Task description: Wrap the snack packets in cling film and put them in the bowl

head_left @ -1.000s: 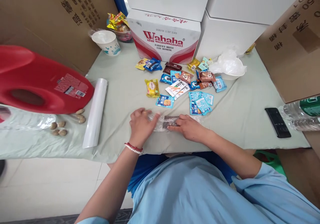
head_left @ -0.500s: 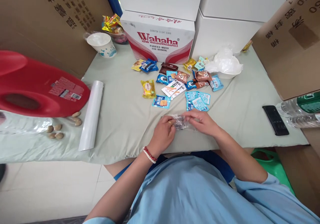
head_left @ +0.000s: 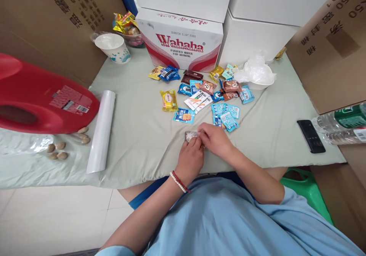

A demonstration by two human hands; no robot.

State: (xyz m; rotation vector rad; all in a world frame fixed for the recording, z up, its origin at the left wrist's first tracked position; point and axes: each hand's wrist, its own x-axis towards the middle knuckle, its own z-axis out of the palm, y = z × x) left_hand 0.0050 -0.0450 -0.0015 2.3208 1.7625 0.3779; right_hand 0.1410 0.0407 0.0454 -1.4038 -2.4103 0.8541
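Observation:
A small clear plastic packet [head_left: 190, 135], dark and whitish inside, lies at the front of the table, largely covered by my fingers. My left hand [head_left: 191, 156] is closed on its near side, fingers bent over it. Pinched together at the packet's right end are the fingers of my right hand [head_left: 215, 140], touching the left fingertips. Just beyond lie light-blue snack sachets [head_left: 229, 121], a blue sachet with a biscuit picture [head_left: 183, 115] and a yellow snack pack [head_left: 169, 100]. White stick-snack packets [head_left: 197, 100] and brown wrapped snacks [head_left: 207, 87] are heaped behind.
A white cardboard roll [head_left: 101, 132], a red jug [head_left: 48, 99] and several round brown nuts [head_left: 60, 145] are on the left. Paper cup [head_left: 114, 48] and Wahaba-style water carton [head_left: 183, 44] stand behind. Right: bowl with plastic [head_left: 259, 74], black phone [head_left: 311, 136], bottles [head_left: 343, 120].
My right hand has moved left, up against my left hand. The packet is gathered under the fingers and sits further left; less of it shows.

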